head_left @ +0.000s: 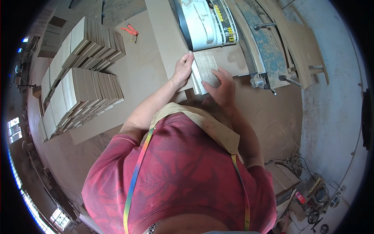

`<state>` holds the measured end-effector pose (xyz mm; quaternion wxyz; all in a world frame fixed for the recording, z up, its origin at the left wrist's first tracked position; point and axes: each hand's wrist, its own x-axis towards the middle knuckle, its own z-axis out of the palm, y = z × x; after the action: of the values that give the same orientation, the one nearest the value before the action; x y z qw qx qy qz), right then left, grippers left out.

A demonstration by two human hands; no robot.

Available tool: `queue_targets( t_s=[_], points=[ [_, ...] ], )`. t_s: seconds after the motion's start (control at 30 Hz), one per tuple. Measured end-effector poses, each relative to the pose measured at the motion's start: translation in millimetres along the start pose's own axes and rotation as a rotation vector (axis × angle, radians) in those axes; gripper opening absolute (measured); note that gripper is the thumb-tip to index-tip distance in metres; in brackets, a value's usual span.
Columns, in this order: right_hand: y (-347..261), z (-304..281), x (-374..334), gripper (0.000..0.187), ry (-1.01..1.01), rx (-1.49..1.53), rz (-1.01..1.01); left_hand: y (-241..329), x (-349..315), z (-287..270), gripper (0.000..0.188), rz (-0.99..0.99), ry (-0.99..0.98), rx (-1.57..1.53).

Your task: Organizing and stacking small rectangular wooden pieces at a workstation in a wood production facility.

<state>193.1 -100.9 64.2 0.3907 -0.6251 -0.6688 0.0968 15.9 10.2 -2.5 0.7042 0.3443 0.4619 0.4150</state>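
1 small stack of pale wooden boards (207, 63) lies on the worktop (233, 58), just beside the white housing (202, 25). Left hand (183, 69) against its left edge; cannot tell if gripping. Right hand (221, 85) unclenched, thumb and fingers spread over the top. Step, judged: steadying or aligning the boards. Next move likely calls for even pressure from 2 sides, edges flush.

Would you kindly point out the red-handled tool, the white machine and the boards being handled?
Red-handled tool (132, 29), head view: its red handle.
White machine (198, 24), head view: its white casing.
Boards being handled (205, 62), head view: their upper face.
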Motion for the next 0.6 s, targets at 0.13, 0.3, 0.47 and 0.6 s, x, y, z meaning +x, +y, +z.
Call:
queue_targets(
  t_s=[0.13, 0.3, 0.47, 0.6],
  points=[
    [8.8, -4.3, -2.3, 0.047, -0.044, 0.286, 0.160, -0.5, -1.3, 0.0, 0.045, 0.015, 0.004, -0.015],
    [11.2, -6.8, -4.3, 0.047, -0.059, 0.340, 0.245, 6.2, -4.4, -1.3, 0.043, -0.049, -0.005, -0.006],
    [22.5, -12.8, -5.1, 0.047, -0.107, 0.688, 0.361, 9.2, -5.9, -3.0, 0.040, -0.071, -0.056, -0.077],
    [54.0, -23.2, -7.4, 0.043, 0.073, 0.210, 0.175, 8.6, -6.7, -2.6, 0.039, -0.076, -0.053, -0.106]
  ],
)
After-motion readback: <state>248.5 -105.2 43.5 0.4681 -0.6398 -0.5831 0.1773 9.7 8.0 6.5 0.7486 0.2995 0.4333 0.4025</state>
